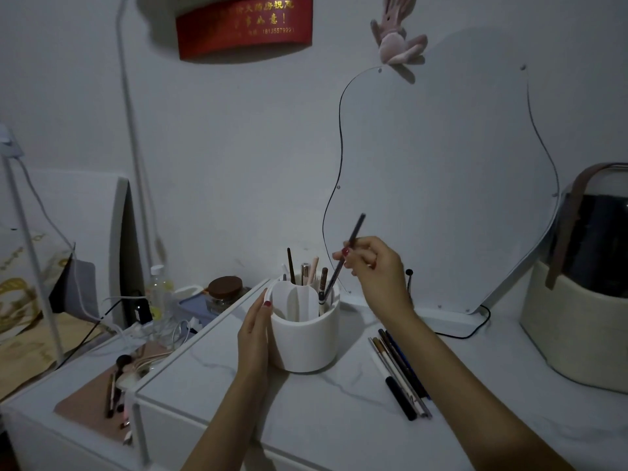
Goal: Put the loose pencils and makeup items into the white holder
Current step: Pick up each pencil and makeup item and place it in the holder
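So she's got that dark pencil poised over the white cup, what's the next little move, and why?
Probably let the dark pencil slide down and release it. Its lower tip already sits inside the white holder at the right rim, the right hand pinches it mid-shaft, and the left hand steadies the holder's side. More loose pencils wait on the table.

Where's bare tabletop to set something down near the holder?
Free: the front strip of the tabletop between the two forearms, below the holder; also the stretch between the loose pencils and the basket at right. Crowded: the left hand flanks the holder, the right hand is above its rim with a pencil, and the lower shelf at left is cluttered.
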